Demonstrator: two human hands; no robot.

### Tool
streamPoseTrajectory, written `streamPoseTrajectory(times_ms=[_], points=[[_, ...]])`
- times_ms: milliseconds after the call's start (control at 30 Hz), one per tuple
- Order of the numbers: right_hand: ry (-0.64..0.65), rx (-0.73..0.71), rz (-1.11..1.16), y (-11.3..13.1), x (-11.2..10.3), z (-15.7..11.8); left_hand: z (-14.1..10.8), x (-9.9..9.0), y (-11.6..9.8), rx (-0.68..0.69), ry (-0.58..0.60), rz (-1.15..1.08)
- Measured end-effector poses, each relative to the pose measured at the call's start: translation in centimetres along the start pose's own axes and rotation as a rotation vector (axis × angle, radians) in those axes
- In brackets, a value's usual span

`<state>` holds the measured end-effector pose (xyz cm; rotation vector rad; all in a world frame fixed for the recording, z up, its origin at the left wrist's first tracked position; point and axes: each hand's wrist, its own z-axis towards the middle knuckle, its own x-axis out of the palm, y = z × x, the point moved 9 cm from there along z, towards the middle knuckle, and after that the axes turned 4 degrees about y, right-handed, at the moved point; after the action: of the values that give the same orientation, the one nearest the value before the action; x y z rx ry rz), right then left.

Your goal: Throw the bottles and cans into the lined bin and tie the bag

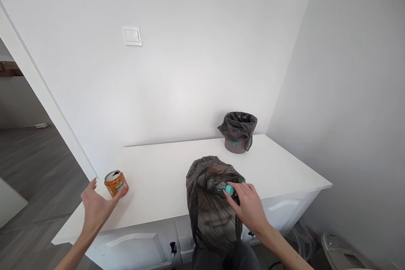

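An opened orange can (117, 183) stands upright near the left end of the white cabinet top. Beside it is my left hand (97, 206), thumb and fingers spread around the can's near side; whether the thumb touches it is unclear. My right hand (248, 206) pinches the turquoise cap of a clear bottle (219, 186). The bottle lies in the mouth of a dark, translucent plastic bag (215, 219), which hangs over the cabinet's front edge above my lap. Most of the bottle's body is hidden in the bag.
A small grey bin (235, 145) lined with a dark bag stands at the back right of the white cabinet top (155, 177). Walls rise behind and to the right. A grey appliance (341, 253) sits low at the right.
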<state>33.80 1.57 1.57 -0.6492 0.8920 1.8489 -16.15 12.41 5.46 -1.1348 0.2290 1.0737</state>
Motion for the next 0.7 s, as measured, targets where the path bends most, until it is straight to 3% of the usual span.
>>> streamPoseTrajectory(times_ms=[67,133,200,300,400,500,567,633,700], points=[[-0.062,-0.014,0.038,0.5,-2.6,-0.5,-2.8,-1.1,-4.0,0.209,-0.138,-0.001],[-0.107,-0.035,0.062,1.1,-4.9,-0.9,-6.6,-0.9,-9.2,0.449,-0.137,-0.046],[-0.133,-0.057,0.085,1.7,-7.0,-0.9,-10.4,0.4,-14.7,0.635,-0.01,-0.105],[-0.143,-0.083,0.13,2.6,-10.0,-0.8,-15.6,3.5,-22.5,0.828,0.281,-0.197],[-0.113,-0.131,0.193,4.1,-12.5,-0.6,-19.8,6.4,-28.4,0.983,0.518,-0.217],[-0.084,-0.194,0.293,5.9,-14.3,-0.9,-22.2,7.7,-31.5,1.041,0.622,-0.256],[-0.042,-0.216,0.401,6.5,-14.7,-1.2,-22.7,7.6,-32.0,1.004,0.647,-0.317],[0.046,-0.216,0.513,6.5,-13.9,-1.5,-22.0,6.8,-31.3,0.893,0.674,-0.39],[0.148,-0.184,0.576,5.7,-12.1,-1.8,-20.1,5.5,-29.1,0.685,0.693,-0.456]])
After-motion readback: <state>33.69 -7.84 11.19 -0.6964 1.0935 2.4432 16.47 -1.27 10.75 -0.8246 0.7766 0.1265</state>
